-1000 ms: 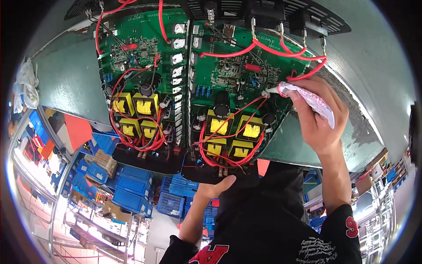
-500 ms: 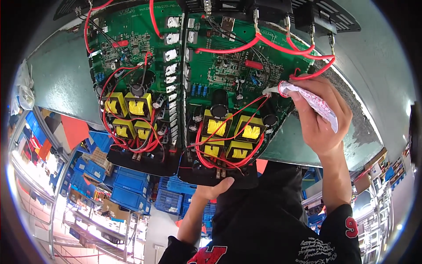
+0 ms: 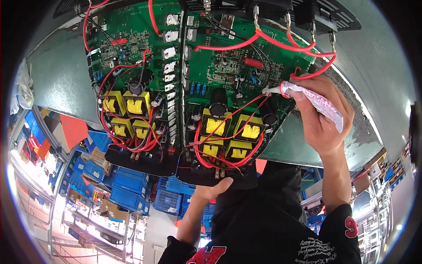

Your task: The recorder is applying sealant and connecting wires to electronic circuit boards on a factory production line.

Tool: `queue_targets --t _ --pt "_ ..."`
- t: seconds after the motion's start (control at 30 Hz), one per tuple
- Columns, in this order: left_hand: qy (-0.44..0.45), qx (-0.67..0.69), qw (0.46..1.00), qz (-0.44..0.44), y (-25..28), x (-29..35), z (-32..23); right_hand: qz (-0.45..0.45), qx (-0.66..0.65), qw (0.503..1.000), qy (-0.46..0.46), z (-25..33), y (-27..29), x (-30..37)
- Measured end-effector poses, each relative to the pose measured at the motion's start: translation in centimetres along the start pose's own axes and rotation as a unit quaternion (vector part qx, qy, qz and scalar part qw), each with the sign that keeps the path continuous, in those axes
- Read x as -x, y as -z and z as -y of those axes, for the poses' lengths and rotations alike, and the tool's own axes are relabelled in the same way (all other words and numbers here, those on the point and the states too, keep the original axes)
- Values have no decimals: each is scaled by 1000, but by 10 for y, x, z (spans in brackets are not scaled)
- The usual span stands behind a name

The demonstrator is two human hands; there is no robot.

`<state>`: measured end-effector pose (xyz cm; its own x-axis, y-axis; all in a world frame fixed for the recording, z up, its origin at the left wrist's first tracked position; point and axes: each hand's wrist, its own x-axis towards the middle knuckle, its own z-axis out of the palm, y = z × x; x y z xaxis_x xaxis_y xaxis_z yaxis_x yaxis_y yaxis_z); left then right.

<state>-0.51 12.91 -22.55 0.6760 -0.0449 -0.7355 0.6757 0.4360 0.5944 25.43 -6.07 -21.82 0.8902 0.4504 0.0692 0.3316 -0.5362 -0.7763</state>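
Right hand: the right hand (image 3: 323,116), right of centre in the frame, is closed around a crumpled white squeeze tube (image 3: 313,97) with red print; its pale nozzle (image 3: 269,90) touches the right circuit board (image 3: 233,70) near that board's right edge.
Left hand: the left hand (image 3: 212,190), low and centre, has its fingers curled onto the black front edge (image 3: 215,174) of the same board's frame, bracing it from below.
Boards: two green boards lie side by side on a grey-green bench (image 3: 57,83); the left circuit board (image 3: 127,66) sits in the upper left, untouched.
Parts near the nozzle: red wires (image 3: 307,72) loop just above the tube, and black round capacitors (image 3: 218,109) and yellow-wrapped transformers (image 3: 231,134) stand below and to the left.
Risk, squeeze: too firm a press would likely push out excess paste, which could spread onto neighbouring parts.
Risk, wires: the knuckles sit close under the red loops; lifting the hand carelessly could snag one.
Risk, slip: if the lower grip loosens, the board might shift and drag the nozzle off its spot.
Below the bench: blue crates (image 3: 127,193) fill the lower left.
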Motion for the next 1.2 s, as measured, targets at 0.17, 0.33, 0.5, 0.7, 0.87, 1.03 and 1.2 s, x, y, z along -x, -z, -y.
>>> queue_targets --t 0.17,0.33,0.5,0.7,0.87,1.03,1.2 --pt "-4 -54 999 -5 3 4 0 -11 -8 1000 -11 1 1 3" --pt "13 -46 999 -18 1 6 -6 -31 -11 999 -35 0 -1 7" --pt "14 -67 998 -11 2 6 -4 -29 -3 999 -17 -1 -1 7" --pt "-11 -82 996 -15 3 6 0 -29 3 1000 8 -2 -2 5" --pt "-8 -36 999 -11 1 6 0 -27 1 1000 -7 0 -5 7" --pt "-5 -40 999 16 4 8 7 -29 19 999 12 -3 -3 5" --pt "-21 -8 999 -28 -1 5 6 -30 19 999 17 -5 -5 5"
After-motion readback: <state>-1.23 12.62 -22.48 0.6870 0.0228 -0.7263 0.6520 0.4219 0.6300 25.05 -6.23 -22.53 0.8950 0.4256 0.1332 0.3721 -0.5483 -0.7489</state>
